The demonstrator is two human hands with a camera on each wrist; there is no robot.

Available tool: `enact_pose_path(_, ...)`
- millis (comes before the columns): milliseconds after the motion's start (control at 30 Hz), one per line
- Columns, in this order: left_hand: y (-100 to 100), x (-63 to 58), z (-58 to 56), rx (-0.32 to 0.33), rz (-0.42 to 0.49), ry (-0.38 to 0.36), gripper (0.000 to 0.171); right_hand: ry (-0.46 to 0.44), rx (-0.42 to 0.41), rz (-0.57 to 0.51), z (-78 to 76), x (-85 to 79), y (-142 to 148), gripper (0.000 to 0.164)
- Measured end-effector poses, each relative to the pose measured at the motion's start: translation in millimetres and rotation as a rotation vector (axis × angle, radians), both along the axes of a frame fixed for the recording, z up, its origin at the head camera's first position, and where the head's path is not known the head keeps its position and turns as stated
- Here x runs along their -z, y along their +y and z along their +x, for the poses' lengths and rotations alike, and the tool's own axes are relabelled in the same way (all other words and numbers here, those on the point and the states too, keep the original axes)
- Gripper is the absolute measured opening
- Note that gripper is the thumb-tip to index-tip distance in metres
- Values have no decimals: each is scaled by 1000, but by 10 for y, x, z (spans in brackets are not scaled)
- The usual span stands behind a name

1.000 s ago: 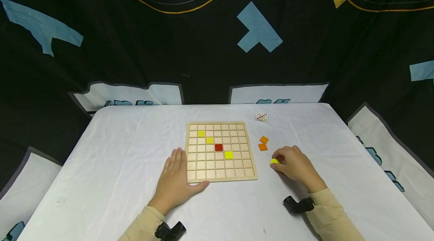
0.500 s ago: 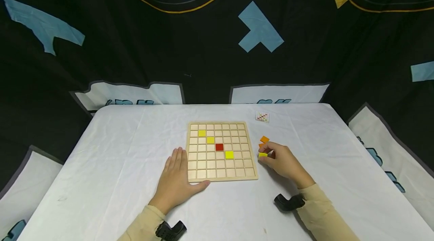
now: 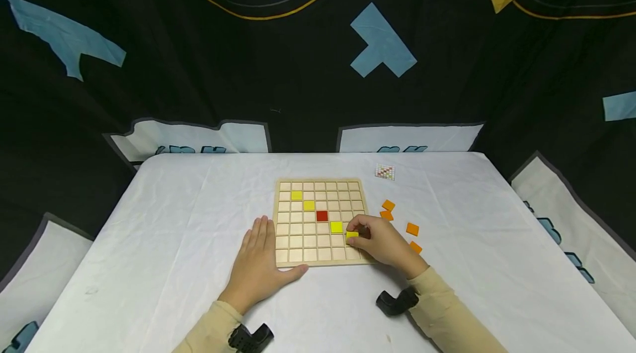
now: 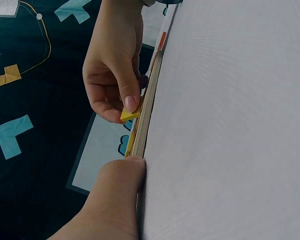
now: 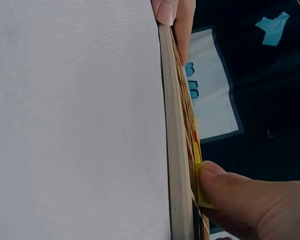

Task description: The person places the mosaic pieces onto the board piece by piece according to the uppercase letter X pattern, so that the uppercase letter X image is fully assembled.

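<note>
A wooden grid board [image 3: 295,256] lies on the table. Three yellow tiles and a red tile [image 3: 322,216] sit in its cells along a diagonal, one of the yellow tiles [image 3: 336,227] beside the right fingertips. My right hand [image 3: 380,238] pinches another yellow tile [image 3: 352,235] between thumb and fingers, close over the lower right cells. In the left wrist view that pinched tile [image 4: 130,114] is tilted under the thumb. My left hand [image 3: 260,264] lies with straight fingers along the board's left edge, its thumb at the near edge.
Several orange tiles [image 3: 412,229] lie loose on the white cloth right of the board, some close to the right hand. A small card with a coloured grid pattern [image 3: 385,172] lies behind them. A black curtain [image 3: 308,88] hangs beyond the table's far edge.
My right hand has carried the yellow tile leftward from the cloth to over the board, uncovering more orange tiles. The left hand has stayed at the board's edge.
</note>
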State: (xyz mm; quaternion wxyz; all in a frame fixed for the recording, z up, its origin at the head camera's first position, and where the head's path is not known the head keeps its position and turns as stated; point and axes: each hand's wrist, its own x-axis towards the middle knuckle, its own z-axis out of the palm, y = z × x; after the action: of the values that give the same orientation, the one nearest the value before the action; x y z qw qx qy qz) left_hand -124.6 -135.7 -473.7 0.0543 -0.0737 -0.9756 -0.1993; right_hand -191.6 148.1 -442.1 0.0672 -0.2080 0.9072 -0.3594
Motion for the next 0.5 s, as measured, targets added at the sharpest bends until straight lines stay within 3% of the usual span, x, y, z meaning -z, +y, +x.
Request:
enact_pose_path(200, 2, -11, -1, 1, -2, -6, 126, 43, -48, 12, -16, 36, 15, 14)
enact_pose_path(500, 4, -5, -3, 0, 2, -7, 126, 29, -96, -17, -2, 11, 72, 19)
